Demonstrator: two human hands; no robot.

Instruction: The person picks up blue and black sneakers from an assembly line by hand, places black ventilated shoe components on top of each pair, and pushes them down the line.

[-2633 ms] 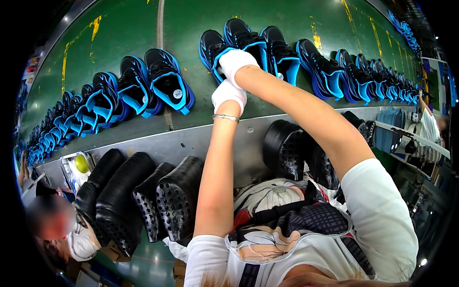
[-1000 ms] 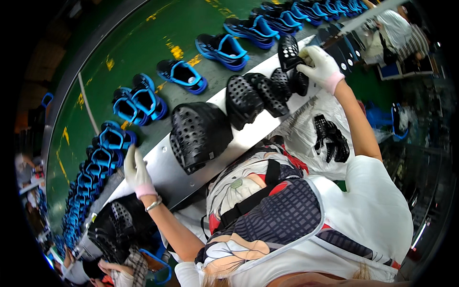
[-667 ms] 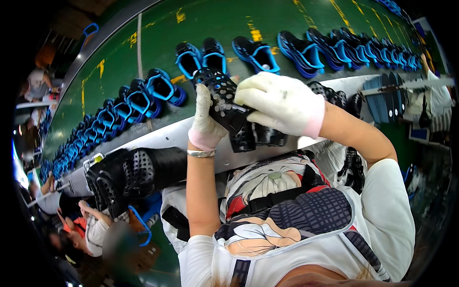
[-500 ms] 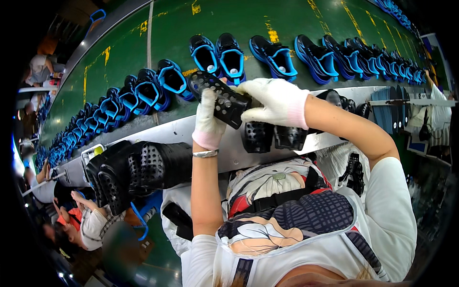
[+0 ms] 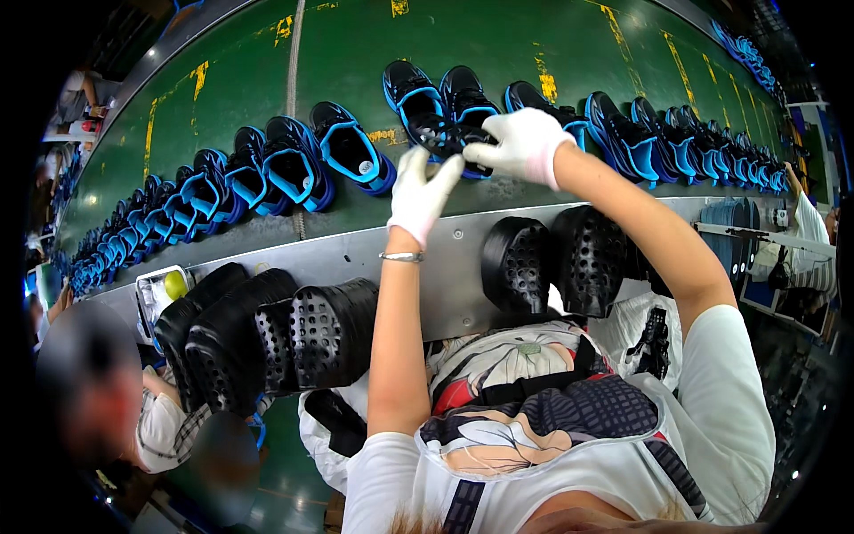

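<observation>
Both my hands wear white knit gloves and are stretched over the green conveyor belt (image 5: pixel 267 80). Between them is a black perforated shoe insert (image 5: pixel 442 135), seen nearly edge-on and blurred. My left hand (image 5: pixel 423 191) pinches its near side, while my right hand (image 5: pixel 523 147) grips its right end. The insert overlaps the heel openings of a pair of black-and-blue sneakers (image 5: pixel 411 93), so whether it is inside one is hard to tell. To the left of the pair stands another sneaker (image 5: pixel 347 147), with a pale round sticker inside its heel.
Stacked black perforated inserts lie on the metal ledge, one group (image 5: pixel 325 334) left of my arms and another (image 5: pixel 587 258) to the right. Rows of sneakers line the belt both ways. A white tray (image 5: pixel 147 307) holds a yellow-green ball. Other people sit at far left and right.
Both hands have carried the black insert away from me, from above the ledge to the sneaker pair. It has turned from showing its perforated face to nearly edge-on. The view has shifted slightly.
</observation>
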